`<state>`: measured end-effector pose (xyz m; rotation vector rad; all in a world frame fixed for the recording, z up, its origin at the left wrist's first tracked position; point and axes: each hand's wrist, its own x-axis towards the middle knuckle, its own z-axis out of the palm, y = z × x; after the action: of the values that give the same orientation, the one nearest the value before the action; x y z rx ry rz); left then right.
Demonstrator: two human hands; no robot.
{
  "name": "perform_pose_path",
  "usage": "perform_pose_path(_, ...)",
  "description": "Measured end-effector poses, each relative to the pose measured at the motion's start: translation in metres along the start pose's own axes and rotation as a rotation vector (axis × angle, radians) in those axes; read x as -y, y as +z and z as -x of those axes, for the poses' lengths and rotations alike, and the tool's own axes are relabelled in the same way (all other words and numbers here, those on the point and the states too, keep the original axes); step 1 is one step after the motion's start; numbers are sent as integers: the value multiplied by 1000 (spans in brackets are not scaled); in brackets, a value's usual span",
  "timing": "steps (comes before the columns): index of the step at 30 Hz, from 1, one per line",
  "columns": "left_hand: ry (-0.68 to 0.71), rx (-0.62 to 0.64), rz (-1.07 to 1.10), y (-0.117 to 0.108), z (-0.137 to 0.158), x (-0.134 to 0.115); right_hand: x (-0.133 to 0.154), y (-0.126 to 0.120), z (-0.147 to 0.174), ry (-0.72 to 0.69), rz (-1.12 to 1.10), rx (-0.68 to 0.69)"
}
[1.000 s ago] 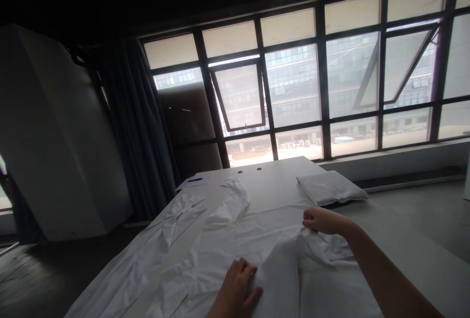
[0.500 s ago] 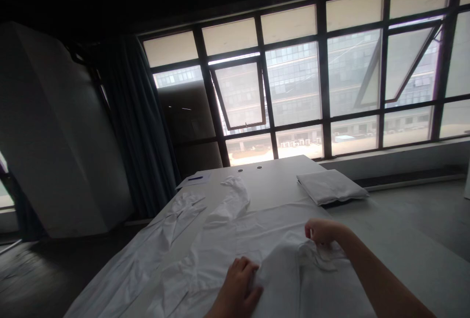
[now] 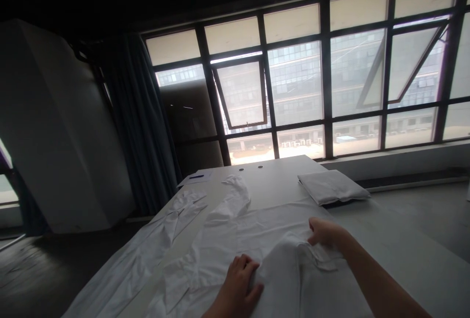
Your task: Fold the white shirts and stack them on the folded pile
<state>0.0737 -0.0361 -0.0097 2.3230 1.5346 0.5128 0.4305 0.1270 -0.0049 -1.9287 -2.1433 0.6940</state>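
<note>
A white long-sleeved garment (image 3: 273, 220) lies spread over the near part of the white table, one sleeve (image 3: 235, 198) stretching toward the far end. My left hand (image 3: 240, 281) rests on the cloth at the bottom middle, fingers together and flat, thumb apart. To the right, my right hand (image 3: 326, 234) is closed on a gathered fold of the same garment, slightly lifted. The fingertips of that hand are partly hidden by the hand itself. Below it, a bunched piece of cloth (image 3: 325, 259) shows creases and a seam.
Another white garment (image 3: 147, 249) lies crumpled along the table's left edge. A folded white cloth bundle (image 3: 334, 187) sits at the right edge. Paper with a pen (image 3: 196, 176) lies at the far left corner of the table (image 3: 279, 173). Windows and a dark curtain (image 3: 137, 122) stand beyond.
My right hand has shifted slightly with the fold it grips. My left hand stays almost in place on the garment. The view has moved very slightly.
</note>
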Motion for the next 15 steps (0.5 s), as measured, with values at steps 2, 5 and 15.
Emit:
perform_pose_path(2,6,-4,5,1,0,1,-1,1,1,12,-6,49)
perform_pose_path(5,17,-8,10,1,-1,1,3,-2,5,-2,-47,85)
perform_pose_path(15,23,-60,82,5,-2,9,14,-32,-7,-47,-329,-343)
